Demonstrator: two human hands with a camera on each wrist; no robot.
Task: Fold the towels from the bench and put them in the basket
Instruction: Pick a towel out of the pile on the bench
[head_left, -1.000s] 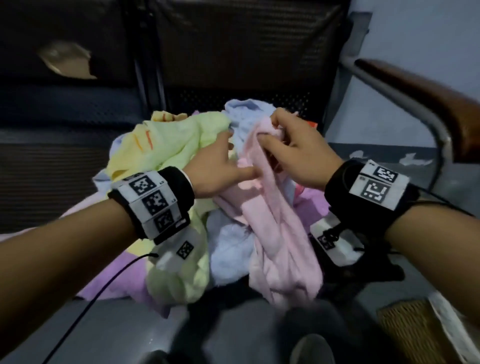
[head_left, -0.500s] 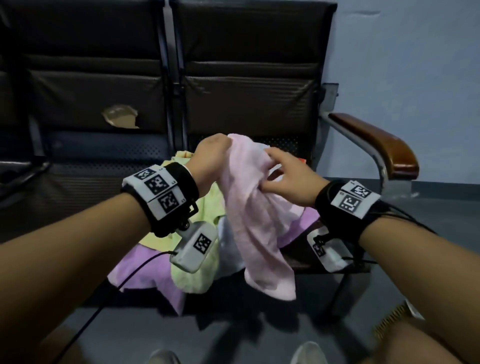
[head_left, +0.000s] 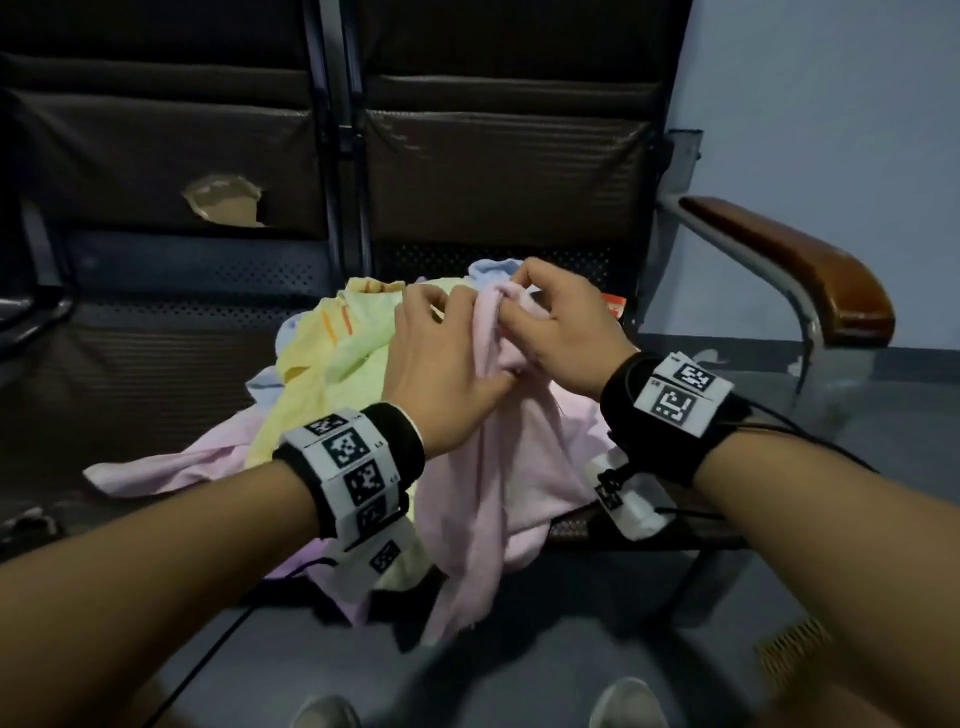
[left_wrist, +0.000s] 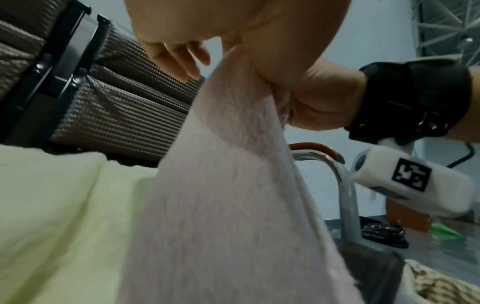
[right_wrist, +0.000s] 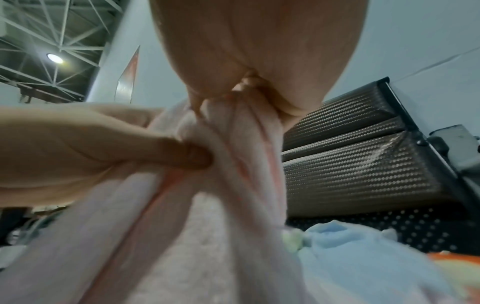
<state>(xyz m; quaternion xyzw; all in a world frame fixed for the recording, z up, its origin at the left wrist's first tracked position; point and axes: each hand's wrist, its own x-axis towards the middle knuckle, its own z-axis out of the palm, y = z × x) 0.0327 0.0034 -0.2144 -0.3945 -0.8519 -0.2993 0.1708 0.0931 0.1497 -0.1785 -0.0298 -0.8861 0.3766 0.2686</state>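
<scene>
- Pale pink terry towel (head_left: 498, 467) hangs bunched below both hands.
- Left hand (head_left: 441, 374) pinches its left fold.
- Right hand (head_left: 561, 322) grips its top edge.

A: What are the towels (head_left: 498, 467) like?
B: Soft, fuzzy matt cloth.
A: And the desk (head_left: 498, 171)?
B: Ribbed woven backrest, perforated metal seat, glossy wooden armrest (head_left: 795, 270) on grey metal.

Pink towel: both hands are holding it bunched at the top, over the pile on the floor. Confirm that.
Not the floor. Both the left hand and right hand do grip the pink towel bunched at the top, but the pile lies on the bench seat, as the head view shows.
</scene>
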